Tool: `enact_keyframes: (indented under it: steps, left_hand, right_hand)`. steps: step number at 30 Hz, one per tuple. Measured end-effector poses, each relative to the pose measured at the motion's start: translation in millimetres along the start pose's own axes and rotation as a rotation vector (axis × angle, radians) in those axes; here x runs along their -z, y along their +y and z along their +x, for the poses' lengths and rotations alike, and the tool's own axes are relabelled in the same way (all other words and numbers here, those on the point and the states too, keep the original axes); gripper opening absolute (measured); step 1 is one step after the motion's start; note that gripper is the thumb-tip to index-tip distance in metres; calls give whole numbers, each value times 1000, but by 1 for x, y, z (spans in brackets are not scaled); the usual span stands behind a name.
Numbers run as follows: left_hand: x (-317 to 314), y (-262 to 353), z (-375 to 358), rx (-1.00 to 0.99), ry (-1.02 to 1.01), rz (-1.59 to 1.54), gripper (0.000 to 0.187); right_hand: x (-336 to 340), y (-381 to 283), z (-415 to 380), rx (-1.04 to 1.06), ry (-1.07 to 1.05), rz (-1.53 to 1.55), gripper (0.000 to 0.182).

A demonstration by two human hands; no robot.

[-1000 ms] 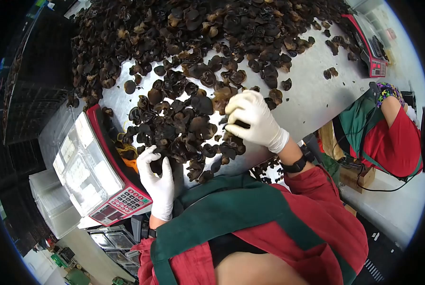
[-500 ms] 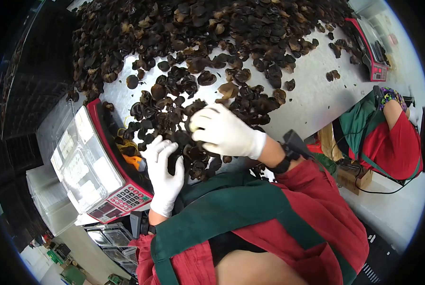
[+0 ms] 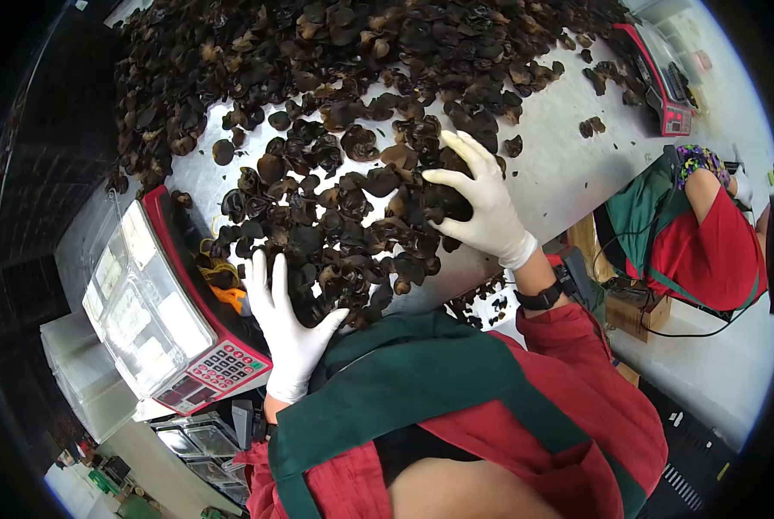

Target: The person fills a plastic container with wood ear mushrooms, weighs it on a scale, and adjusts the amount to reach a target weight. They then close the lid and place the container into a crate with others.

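Note:
Dark brown wood ear mushrooms lie loosely spread on the shiny metal table in front of me. My left hand, in a white glove, has its fingers stretched forward and its thumb out, at the near left edge of these mushrooms. On their right side, my gloved right hand spreads its fingers and thumb around a few dark pieces, fingertips right at them. Neither hand is closed on a piece. A red and white scale stands just left of my left hand, with clear plastic lidded boxes on it.
A large heap of wood ears covers the table's far side. Another red scale stands at the far right. A co-worker in a red sleeve is on the right. Black crates and stacked clear containers are at left.
My right hand has moved right and its curled fingers have spread apart. My left hand's fingers have straightened and opened wider. The view has shifted slightly.

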State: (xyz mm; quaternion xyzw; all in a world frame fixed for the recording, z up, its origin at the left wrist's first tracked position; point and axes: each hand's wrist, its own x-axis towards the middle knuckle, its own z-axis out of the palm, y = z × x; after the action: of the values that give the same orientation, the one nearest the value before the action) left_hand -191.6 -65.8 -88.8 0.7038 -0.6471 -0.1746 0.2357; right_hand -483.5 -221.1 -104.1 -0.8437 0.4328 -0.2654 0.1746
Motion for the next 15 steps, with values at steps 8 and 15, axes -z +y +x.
enact_keyframes:
  steps: [8, 15]
  left_hand:
    - [-29, 12, 33, -183, 91, -179, 59]
    - [-21, 10, 25, -27, 74, -841, 92]
  right_hand:
    - [-45, -48, 23, 262, -166, 207, 44]
    - [-48, -77, 22, 236, -273, 220, 78]
